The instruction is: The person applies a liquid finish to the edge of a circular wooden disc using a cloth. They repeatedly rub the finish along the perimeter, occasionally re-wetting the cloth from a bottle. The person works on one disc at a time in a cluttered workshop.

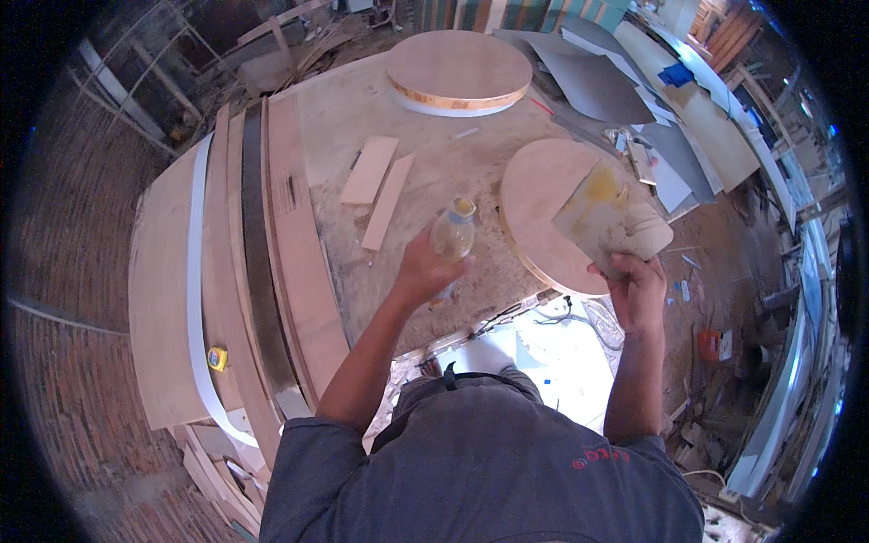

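My left hand [425, 271] is wrapped round a clear bottle [453, 233] with an open mouth and pale yellowish contents, held above the worktable [362, 109]. In my right hand [634, 291] is a flat greyish piece of board [605, 215], tilted, with a yellow smear on its upper face. It hangs over the right part of a round wooden disc [536, 195] near the table's front right and hides some of it. Left of the bottle lie two flat wood pieces, a wider one [369, 170] and a narrow one [389, 201].
A second round disc [459, 65] lies at the table's far side. Grey sheets [597, 83] and small tools [641, 159] are at the right. Long boards [303, 226], a white strip [195, 235] and a yellow tape measure [217, 358] lie left. An orange box [714, 345] stands on the floor.
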Demonstrator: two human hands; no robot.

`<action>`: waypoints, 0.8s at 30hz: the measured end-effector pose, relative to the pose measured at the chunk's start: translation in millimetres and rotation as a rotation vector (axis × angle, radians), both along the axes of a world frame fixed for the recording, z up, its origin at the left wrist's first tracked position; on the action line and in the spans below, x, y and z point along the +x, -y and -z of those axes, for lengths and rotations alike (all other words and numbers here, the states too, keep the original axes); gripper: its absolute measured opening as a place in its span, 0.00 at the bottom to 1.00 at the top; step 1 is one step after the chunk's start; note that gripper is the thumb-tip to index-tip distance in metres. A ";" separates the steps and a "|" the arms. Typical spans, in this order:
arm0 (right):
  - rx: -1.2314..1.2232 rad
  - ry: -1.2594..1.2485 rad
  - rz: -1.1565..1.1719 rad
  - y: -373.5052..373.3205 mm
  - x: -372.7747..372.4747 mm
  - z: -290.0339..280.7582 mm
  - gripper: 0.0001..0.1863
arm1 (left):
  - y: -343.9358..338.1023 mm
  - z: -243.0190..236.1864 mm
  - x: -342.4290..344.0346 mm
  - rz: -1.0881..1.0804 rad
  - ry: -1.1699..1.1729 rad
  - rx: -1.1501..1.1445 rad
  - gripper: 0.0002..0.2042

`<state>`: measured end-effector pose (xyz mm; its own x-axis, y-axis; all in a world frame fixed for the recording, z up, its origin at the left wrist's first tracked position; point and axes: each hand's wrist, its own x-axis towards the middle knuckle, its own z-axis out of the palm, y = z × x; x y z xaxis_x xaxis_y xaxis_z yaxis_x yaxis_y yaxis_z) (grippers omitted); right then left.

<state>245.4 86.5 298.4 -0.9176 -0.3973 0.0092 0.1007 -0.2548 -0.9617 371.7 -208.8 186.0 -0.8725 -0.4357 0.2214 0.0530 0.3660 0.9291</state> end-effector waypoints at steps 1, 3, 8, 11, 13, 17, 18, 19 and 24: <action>-0.084 0.026 0.014 4.3 -2.7 0.0 0.20 | -2.8 2.4 2.3 -0.011 0.013 0.058 0.30; 0.315 -0.290 -0.039 18.3 -22.7 29.6 0.21 | -9.6 8.0 2.4 -0.022 0.026 0.093 0.29; 0.649 -1.285 -0.327 81.3 2.1 5.6 0.34 | -33.4 46.8 3.8 -0.104 0.087 -0.095 0.31; 0.636 -1.422 -0.440 89.4 5.7 6.2 0.42 | -59.3 20.7 0.1 -0.129 0.074 0.009 0.33; 0.678 -1.518 -0.560 87.0 5.1 4.6 0.43 | -69.2 11.0 6.8 -0.145 0.008 -0.003 0.33; 0.661 -1.546 -0.794 77.4 7.1 -16.4 0.47 | -96.2 0.5 34.1 -0.275 -0.062 0.032 0.31; 0.646 -1.544 -0.827 75.0 9.9 -23.3 0.48 | -99.4 -0.8 37.8 -0.291 -0.088 0.048 0.30; 0.634 -1.541 -0.857 72.8 12.1 -29.7 0.50 | -102.3 0.9 43.2 -0.321 -0.098 0.047 0.30; 0.416 -1.577 -0.907 63.4 14.7 -56.1 0.52 | -103.5 20.2 80.1 -0.475 -0.084 -0.021 0.27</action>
